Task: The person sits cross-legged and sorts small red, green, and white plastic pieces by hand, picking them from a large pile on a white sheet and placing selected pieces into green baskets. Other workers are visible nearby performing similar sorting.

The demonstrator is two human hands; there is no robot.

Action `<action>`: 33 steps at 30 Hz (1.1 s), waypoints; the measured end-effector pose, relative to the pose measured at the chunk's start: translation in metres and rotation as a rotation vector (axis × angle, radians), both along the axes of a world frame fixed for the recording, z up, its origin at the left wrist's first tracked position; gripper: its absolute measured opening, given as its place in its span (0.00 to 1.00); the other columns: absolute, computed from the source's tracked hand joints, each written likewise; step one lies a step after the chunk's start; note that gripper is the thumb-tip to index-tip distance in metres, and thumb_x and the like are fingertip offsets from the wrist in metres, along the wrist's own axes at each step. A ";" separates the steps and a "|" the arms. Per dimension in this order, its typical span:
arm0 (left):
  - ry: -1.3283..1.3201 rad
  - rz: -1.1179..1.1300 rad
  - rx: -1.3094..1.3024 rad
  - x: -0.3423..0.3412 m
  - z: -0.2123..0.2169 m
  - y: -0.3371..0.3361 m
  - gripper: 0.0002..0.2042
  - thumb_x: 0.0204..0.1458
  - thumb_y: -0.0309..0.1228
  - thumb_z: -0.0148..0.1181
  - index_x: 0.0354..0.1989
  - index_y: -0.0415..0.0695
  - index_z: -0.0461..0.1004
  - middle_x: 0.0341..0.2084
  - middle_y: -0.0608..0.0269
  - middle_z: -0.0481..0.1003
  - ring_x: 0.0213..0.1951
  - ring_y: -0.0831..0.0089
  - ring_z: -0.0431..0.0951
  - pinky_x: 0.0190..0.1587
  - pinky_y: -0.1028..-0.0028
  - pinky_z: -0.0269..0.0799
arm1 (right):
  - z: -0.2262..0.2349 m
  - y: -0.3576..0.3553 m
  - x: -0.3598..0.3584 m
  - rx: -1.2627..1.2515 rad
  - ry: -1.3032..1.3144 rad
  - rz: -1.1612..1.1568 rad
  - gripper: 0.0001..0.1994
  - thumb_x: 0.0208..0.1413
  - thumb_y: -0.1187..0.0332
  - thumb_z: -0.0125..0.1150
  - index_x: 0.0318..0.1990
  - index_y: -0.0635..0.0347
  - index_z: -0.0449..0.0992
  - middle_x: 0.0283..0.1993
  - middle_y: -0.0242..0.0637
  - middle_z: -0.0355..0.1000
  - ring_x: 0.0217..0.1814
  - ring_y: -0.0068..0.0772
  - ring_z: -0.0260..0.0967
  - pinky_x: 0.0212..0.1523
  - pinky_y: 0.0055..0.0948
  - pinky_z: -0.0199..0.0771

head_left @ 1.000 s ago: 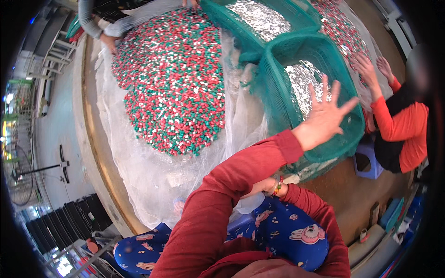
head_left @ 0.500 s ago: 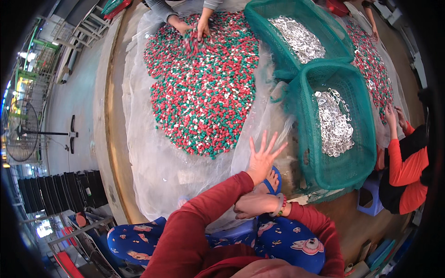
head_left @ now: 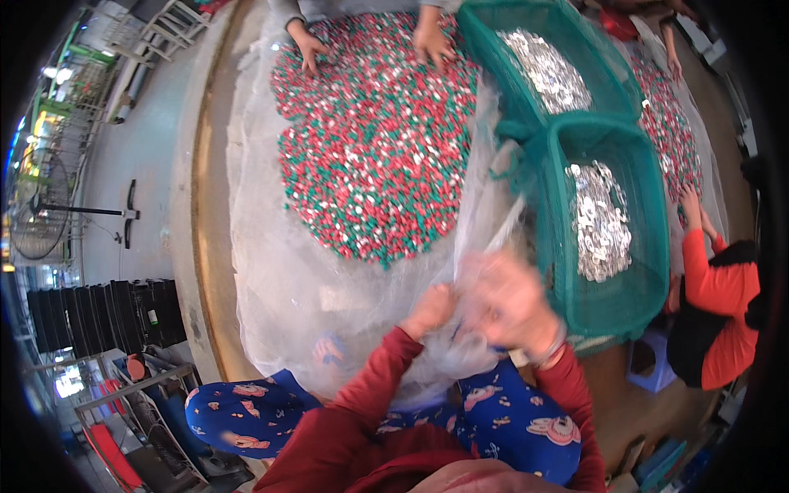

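A white mesh sheet (head_left: pixel 275 296) lies under a wide heap of small red, green and white pieces (head_left: pixel 378 156) in front of me. My left hand (head_left: pixel 433 308) is closed at the sheet's near right part, gripping the bunched mesh. Just right of it my right hand (head_left: pixel 514 300), with bracelets at the wrist, hovers over raised folds of the same sheet. Motion smears its fingers. The mesh rises in loose folds toward my knees and partly covers a sandal, seen faintly through it. My hands are apart from the heap.
Two green mesh-lined baskets (head_left: pixel 608 316) with silvery-white pieces (head_left: pixel 602 222) stand at the right. Across the heap, a co-worker's hands (head_left: pixel 431 39) touch the pieces. A person in orange (head_left: pixel 719 279) works at another heap (head_left: pixel 670 131). A low concrete ledge (head_left: pixel 201 205) runs along the left.
My left hand, spread before, has drawn back and closed on the mesh. My right hand has moved forward and right. The sheet's near part has risen. The co-worker's hands have spread apart.
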State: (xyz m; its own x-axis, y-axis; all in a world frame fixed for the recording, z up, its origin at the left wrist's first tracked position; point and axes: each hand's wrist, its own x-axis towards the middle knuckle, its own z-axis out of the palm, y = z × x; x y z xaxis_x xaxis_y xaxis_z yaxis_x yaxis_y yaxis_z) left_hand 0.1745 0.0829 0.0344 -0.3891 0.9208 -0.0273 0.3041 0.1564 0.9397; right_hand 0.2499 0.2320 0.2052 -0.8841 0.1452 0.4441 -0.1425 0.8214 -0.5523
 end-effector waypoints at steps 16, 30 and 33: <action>-1.346 0.695 0.416 -0.147 0.126 -0.003 0.16 0.53 0.46 0.50 0.39 0.46 0.68 0.22 0.66 0.71 0.16 0.77 0.70 0.18 0.78 0.69 | -0.130 0.181 -0.039 0.630 -0.573 -0.824 0.29 0.48 0.76 0.48 0.60 0.42 0.57 0.68 0.22 0.41 0.70 0.47 0.33 0.62 0.61 0.37; -1.438 0.394 0.470 -0.150 0.148 -0.024 0.15 0.54 0.43 0.48 0.37 0.43 0.68 0.15 0.67 0.68 0.15 0.77 0.69 0.17 0.77 0.69 | -0.115 0.196 -0.157 0.313 -0.396 -0.726 0.37 0.41 0.62 0.65 0.59 0.56 0.53 0.50 0.47 0.60 0.54 0.48 0.56 0.50 0.50 0.59; -1.364 0.490 0.475 -0.142 0.152 -0.024 0.14 0.54 0.42 0.48 0.37 0.42 0.69 0.15 0.66 0.68 0.16 0.77 0.69 0.18 0.77 0.69 | -0.144 0.212 -0.159 0.507 -0.661 -0.831 0.42 0.43 0.66 0.62 0.65 0.50 0.43 0.56 0.46 0.56 0.59 0.45 0.52 0.50 0.53 0.58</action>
